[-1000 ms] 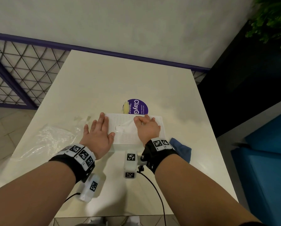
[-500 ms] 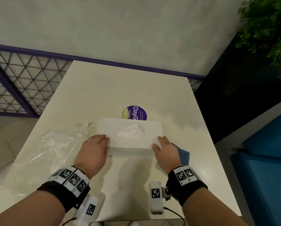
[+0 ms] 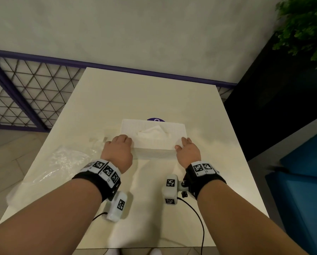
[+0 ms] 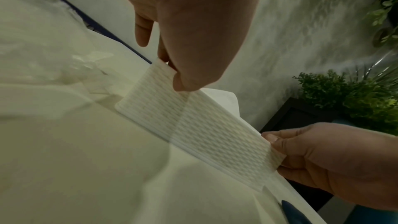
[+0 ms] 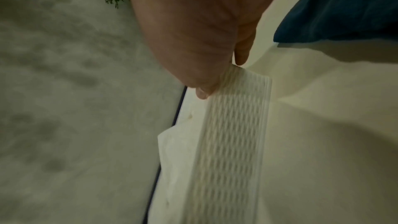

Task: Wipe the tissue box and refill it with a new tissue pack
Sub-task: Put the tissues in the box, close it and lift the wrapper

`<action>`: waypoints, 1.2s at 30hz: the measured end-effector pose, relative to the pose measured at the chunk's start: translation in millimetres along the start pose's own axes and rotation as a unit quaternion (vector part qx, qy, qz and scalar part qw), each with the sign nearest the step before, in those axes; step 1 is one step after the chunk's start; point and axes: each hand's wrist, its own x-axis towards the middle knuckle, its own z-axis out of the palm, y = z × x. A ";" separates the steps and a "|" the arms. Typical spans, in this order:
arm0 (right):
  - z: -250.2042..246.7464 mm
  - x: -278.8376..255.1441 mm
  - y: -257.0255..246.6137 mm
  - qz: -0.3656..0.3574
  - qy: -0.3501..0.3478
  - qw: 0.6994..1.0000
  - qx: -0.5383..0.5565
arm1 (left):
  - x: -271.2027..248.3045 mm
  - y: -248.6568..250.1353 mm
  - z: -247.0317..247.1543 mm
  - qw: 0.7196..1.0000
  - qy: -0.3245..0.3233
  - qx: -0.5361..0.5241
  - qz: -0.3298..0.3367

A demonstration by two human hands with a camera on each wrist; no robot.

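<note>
The white textured tissue box (image 3: 154,142) sits mid-table with a tissue (image 3: 153,132) poking out of its top slot. My left hand (image 3: 120,151) grips its left end, thumb on the near side and fingers curled over the top edge (image 4: 193,31). At the box's right end my right hand (image 3: 188,153) pinches the corner (image 5: 193,31). In the wrist views the box (image 4: 193,125) looks raised a little above the table. The blue cloth (image 5: 333,6) lies just right of my right hand.
Crumpled clear plastic wrap (image 3: 62,162) lies on the left of the cream table (image 3: 154,92). A purple round sticker (image 3: 155,119) peeks out behind the box. A purple mesh railing (image 3: 25,92) stands at left, a plant (image 3: 305,24) and a blue seat (image 3: 301,181) at right.
Both hands left the top of the box and took hold of its two ends. The box has since moved away from me and now covers most of the purple sticker.
</note>
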 end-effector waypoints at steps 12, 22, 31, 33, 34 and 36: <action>93.8 -93.0 -110.4 -0.127 -0.292 0.946 0.059 | -74.7 -145.3 -22.1 0.948 0.088 -0.087 -0.292; 170.0 -105.8 -163.7 0.066 -0.356 0.879 0.310 | -146.0 -216.9 13.6 0.782 -0.005 -0.480 -0.397; 122.8 -116.0 -180.0 -0.015 -0.400 0.839 0.369 | -171.7 -194.8 -7.2 0.683 0.060 -0.667 -0.292; 100.5 -118.1 -177.8 -0.048 -0.396 0.836 0.376 | -167.1 -182.7 -20.9 0.667 0.081 -0.692 -0.264; 88.9 -119.4 -175.4 -0.072 -0.378 0.843 0.375 | -165.3 -175.6 -27.7 0.660 0.085 -0.705 -0.245; 66.6 -121.1 -169.0 -0.114 -0.331 0.860 0.371 | -160.9 -160.6 -41.4 0.647 0.081 -0.730 -0.206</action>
